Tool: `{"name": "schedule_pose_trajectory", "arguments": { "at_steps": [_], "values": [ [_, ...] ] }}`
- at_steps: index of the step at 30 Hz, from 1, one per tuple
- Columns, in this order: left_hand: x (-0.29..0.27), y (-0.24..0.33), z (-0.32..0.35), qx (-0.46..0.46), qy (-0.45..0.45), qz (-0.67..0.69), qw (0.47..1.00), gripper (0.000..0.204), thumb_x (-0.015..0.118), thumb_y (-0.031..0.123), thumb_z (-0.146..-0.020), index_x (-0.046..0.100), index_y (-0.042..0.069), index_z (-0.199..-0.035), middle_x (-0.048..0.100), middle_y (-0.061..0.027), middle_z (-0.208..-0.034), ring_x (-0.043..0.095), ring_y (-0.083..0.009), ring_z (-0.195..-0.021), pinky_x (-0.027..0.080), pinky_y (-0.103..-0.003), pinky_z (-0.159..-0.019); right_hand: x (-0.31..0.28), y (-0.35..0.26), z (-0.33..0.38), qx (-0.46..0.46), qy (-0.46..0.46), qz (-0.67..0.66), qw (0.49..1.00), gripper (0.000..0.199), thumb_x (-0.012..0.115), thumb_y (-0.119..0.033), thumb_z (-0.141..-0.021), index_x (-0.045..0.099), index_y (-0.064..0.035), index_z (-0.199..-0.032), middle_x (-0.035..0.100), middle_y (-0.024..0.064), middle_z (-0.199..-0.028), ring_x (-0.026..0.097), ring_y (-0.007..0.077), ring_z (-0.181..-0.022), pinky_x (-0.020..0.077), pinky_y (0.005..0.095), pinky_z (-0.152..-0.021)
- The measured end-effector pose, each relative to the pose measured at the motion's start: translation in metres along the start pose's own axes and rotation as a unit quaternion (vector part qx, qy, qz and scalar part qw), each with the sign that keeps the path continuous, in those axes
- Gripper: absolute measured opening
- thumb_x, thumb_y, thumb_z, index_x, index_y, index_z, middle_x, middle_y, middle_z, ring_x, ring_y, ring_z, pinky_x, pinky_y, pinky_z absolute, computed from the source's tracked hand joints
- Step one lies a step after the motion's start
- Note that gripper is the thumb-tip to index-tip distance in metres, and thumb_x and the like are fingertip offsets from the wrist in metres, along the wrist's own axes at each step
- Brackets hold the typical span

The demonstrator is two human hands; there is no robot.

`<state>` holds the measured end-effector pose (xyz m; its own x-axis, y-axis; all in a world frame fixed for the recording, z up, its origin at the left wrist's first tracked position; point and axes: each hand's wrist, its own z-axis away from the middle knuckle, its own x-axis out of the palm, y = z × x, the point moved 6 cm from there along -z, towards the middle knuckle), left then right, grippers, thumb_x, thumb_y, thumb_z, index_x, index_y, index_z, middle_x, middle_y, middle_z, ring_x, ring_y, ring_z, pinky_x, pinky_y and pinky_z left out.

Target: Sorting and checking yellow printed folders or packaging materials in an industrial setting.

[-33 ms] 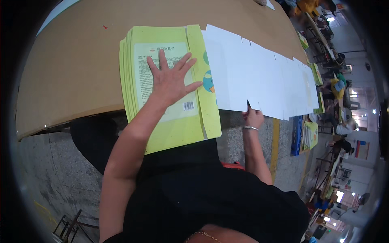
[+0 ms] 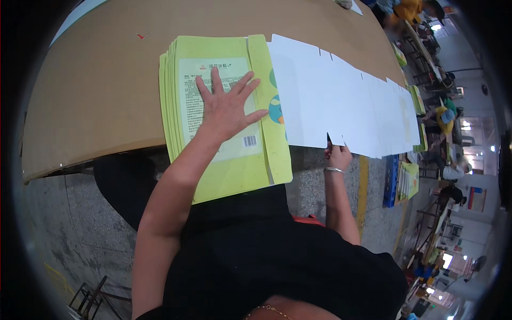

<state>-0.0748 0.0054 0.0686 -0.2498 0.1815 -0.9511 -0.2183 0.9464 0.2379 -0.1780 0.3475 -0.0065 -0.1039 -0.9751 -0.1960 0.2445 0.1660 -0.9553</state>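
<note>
In front of me lies a stack of flat green printed cardboard box blanks (image 2: 234, 178), with its near end sticking out past the table edge. My left hand (image 2: 226, 113) rests palm down on the pale printed panel of the top blank, fingers spread wide. White unprinted cardboard panels (image 2: 341, 101) reach out to the right from the stack, with slots along their edges. At their near edge, beside a dark notch, my right hand (image 2: 339, 158) pinches the white cardboard; part of its fingers is hidden beneath.
Brown cardboard covers the table (image 2: 96, 96), with a small red scrap (image 2: 142, 36) at the far left. Off to the right stand a blue crate (image 2: 391, 178) and another green stack (image 2: 408, 180). Several people sit at workbenches farther right. A metal frame (image 2: 96, 296) stands at lower left.
My right hand sits very slightly farther right along the cardboard edge. The whole view has shifted a little; my left hand keeps its place on the stack.
</note>
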Motion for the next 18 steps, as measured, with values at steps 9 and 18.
{"name": "schedule_pose_trajectory", "arguments": {
  "at_steps": [9,18],
  "values": [
    [-0.001,0.000,-0.007,-0.003,0.016,-0.009,1.000,0.078,0.050,0.072,-0.083,0.037,0.030,-0.146,0.030,0.0085,-0.155,0.006,-0.0488,-0.143,-0.005,-0.074,-0.106,0.030,0.028,-0.007,0.119,-0.069,-0.157,0.978,0.025,0.072,-0.016,-0.087,0.059,-0.0020,-0.104,0.061,0.0045,-0.077,0.062,0.0163,-0.066,0.0499,0.0320,-0.053],
    [-0.001,0.000,-0.006,-0.009,-0.004,-0.002,1.000,0.077,0.050,0.072,-0.083,0.036,0.030,-0.147,0.029,0.0086,-0.155,0.007,-0.0486,-0.143,-0.005,-0.074,-0.106,-0.051,-0.049,-0.082,-0.055,0.041,0.046,0.997,0.032,0.074,-0.019,-0.086,0.062,0.0036,-0.104,0.060,0.0047,-0.074,0.056,0.0117,-0.053,0.0472,0.0242,-0.044]
  ]
}}
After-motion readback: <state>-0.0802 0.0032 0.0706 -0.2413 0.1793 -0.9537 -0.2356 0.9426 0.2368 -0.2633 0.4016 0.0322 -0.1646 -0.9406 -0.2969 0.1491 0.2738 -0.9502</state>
